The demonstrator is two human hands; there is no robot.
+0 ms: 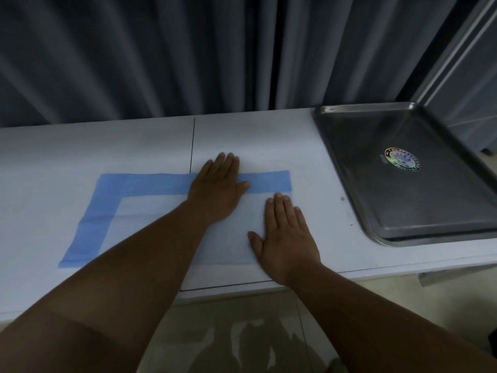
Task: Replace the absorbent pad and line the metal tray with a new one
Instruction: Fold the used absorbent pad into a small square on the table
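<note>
Head view: both hands flat, fingers straight.
Left hand (217, 189): presses absorbent pad (150, 211) on bench (269, 135).
Right hand (285, 238): presses pad.
Metal tray (419, 200): bare, right.

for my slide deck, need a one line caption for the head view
Both hands, left and right, press flat on the blue-bordered pad beside the bare metal tray.

left hand (219, 188): flat, fingers straight, palm down | right hand (286, 238): flat, palm down

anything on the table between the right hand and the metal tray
No. In the head view only bare white table lies between the right hand and the metal tray.
</note>
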